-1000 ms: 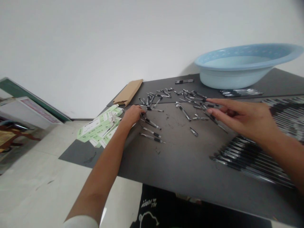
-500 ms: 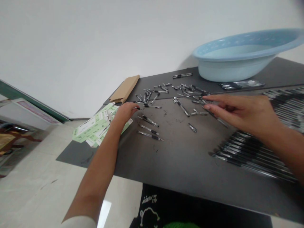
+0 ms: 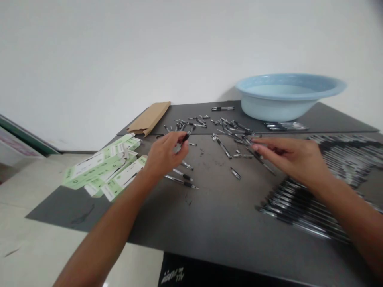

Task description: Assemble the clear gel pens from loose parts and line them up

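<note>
My left hand (image 3: 169, 153) is closed around a black-gripped pen (image 3: 188, 133), whose tip end sticks up past the fingers. Below that hand, several pens (image 3: 182, 182) lie side by side on the dark table. My right hand (image 3: 287, 155) pinches a slim pen (image 3: 263, 161) between thumb and forefinger, slanting down to the right. Just beyond the right fingertips is a loose heap of pens and short pen parts (image 3: 231, 125). Another small pile of pen parts (image 3: 181, 124) sits behind the left hand. A short black-and-clear piece (image 3: 235, 173) rests alone between the hands.
Rows of pens (image 3: 302, 211) cover the table's right side, partly under my right forearm. A blue basin (image 3: 275, 105) stands at the back, with a bundle of pens (image 3: 285, 126) before it. Green-white boxes (image 3: 98, 163) and a brown paper packet (image 3: 151, 117) lie left.
My left hand has come up and rightward from the table, now with a pen showing in its fingers. My right hand keeps its pinch near the heap. The camera view has shifted.
</note>
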Available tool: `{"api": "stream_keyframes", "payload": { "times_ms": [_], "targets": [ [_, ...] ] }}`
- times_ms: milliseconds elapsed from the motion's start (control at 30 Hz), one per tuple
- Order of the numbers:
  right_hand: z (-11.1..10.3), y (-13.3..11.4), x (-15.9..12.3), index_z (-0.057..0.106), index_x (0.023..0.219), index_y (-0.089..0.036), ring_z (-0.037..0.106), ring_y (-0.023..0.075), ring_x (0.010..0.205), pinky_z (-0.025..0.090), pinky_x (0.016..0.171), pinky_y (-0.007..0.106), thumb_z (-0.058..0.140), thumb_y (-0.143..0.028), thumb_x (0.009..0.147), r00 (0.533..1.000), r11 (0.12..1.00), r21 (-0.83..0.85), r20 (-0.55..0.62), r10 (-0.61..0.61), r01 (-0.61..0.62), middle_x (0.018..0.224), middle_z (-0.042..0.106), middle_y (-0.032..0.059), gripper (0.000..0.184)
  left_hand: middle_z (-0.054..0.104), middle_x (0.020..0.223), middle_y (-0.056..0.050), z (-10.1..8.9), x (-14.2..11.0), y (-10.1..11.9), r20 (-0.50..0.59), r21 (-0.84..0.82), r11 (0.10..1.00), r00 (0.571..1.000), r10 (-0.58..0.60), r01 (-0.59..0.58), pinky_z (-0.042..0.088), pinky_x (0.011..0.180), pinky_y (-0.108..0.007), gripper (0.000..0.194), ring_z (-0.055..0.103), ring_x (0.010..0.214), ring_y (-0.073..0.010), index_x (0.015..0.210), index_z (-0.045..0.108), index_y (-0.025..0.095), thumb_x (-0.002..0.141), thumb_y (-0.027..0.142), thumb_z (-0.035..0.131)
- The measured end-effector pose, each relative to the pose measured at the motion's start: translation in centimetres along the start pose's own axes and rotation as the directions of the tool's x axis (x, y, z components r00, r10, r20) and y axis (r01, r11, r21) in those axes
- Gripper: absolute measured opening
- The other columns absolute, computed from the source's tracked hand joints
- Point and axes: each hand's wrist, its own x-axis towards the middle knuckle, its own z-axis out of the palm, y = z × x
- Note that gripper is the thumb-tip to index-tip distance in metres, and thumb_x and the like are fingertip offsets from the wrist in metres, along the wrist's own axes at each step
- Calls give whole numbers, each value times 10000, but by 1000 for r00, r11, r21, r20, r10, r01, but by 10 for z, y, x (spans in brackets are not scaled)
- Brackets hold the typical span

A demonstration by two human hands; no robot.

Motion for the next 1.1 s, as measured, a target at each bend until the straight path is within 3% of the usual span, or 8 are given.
{"api": "stream_keyframes", "payload": {
  "times_ms": [133, 333, 500, 667, 833, 1100],
  "targets": [
    [3, 6, 2, 838, 1106, -306, 742, 186, 679, 569, 631, 321, 695, -498, 963, 997, 999, -30, 76, 34, -32, 969, 849, -6, 278, 775, 992, -49, 0, -5, 14, -10, -90, 995, 999, 49, -49, 542, 861, -292, 209, 729, 888, -203, 1148, 653, 203, 970, 240, 548],
    [11, 13, -1, 818, 1158, -333, 758, 189, 725, 588, 645, 322, 673, -533, 970, 976, 997, -50, 207, 62, -53, 1034, 846, -15, 311, 728, 861, -23, -6, -12, 23, 36, -222, 975, 999, 24, -15, 527, 713, -289, 187, 689, 742, -183, 1047, 593, 214, 972, 171, 428],
    [15, 10, -3, 819, 1155, -316, 780, 201, 783, 612, 669, 323, 668, -510, 980, 976, 999, -27, 217, 25, -19, 1071, 844, 3, 302, 625, 705, 18, -2, -18, 34, 86, -312, 949, 994, 74, -44, 447, 565, -285, 191, 599, 571, -167, 942, 535, 241, 999, 194, 359],
    [13, 7, -2, 819, 1152, -301, 781, 207, 795, 613, 673, 326, 666, -512, 982, 978, 998, -51, 200, 54, -45, 1065, 845, 11, 312, 613, 689, 24, 2, -18, 38, 124, -344, 932, 978, 165, -114, 390, 549, -296, 168, 598, 581, -176, 907, 510, 243, 1017, 244, 383],
    [14, 10, -4, 808, 1180, -297, 750, 200, 745, 595, 647, 331, 675, -546, 967, 975, 992, -96, 199, 102, -84, 1079, 834, 24, 353, 645, 719, 3, 1, -17, 35, 104, -359, 921, 974, 203, -153, 380, 552, -310, 172, 613, 599, -180, 913, 512, 235, 1023, 235, 380],
    [15, 13, -2, 791, 1204, -317, 745, 233, 905, 611, 662, 342, 704, -507, 956, 981, 993, -113, 185, 61, -41, 1131, 801, 38, 324, 642, 702, 9, -1, -20, 37, 58, -405, 891, 967, 249, -205, 361, 516, -334, 132, 554, 536, -167, 912, 507, 237, 1011, 237, 420]
  ]
}}
